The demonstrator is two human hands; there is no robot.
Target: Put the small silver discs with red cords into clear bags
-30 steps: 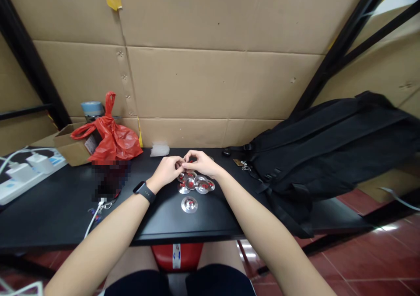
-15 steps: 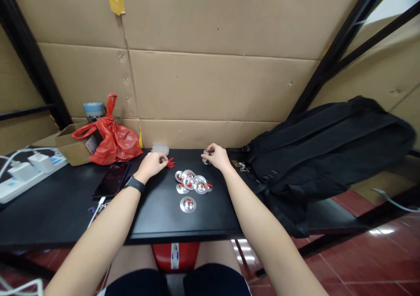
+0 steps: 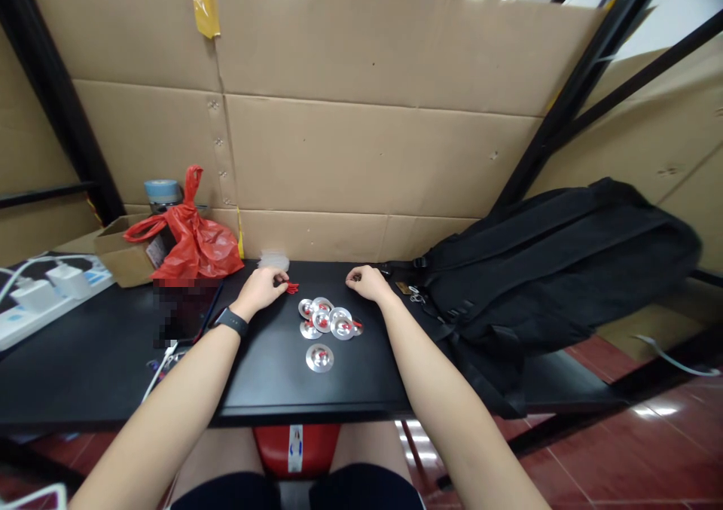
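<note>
A: We've got a pale label [image 3: 155,251] on the cardboard box [image 3: 121,250], too small to read, and another sticker [image 3: 294,448] on the red seat [image 3: 317,450] below; can we make that one out?

B: A small picture with blue on it, and that's as far as we get! Left of the worktop [image 3: 260,386] we have the red bag [image 3: 206,250] against the box, the power strip [image 3: 34,318] with its plugs, and the partly blurred phone [image 3: 184,310]. On the right, the black backpack [image 3: 553,269] crowds in close to our right forearm.

A: And the silver discs [image 3: 321,320]?

B: Overlapping in a cluster between our hands, with one single disc [image 3: 319,358] apart, nearer the front edge. Red bits show on them.

A: A second ago our hands met over that cluster; now they're well apart!

B: Our left hand [image 3: 260,289] has its fingers bent in at the red strands [image 3: 292,288], grip unclear. Our right hand [image 3: 370,282] is curled beyond the discs; half a second ago a disc showed there, but now we can't tell how far open its fingers are, or what they hold.
</note>
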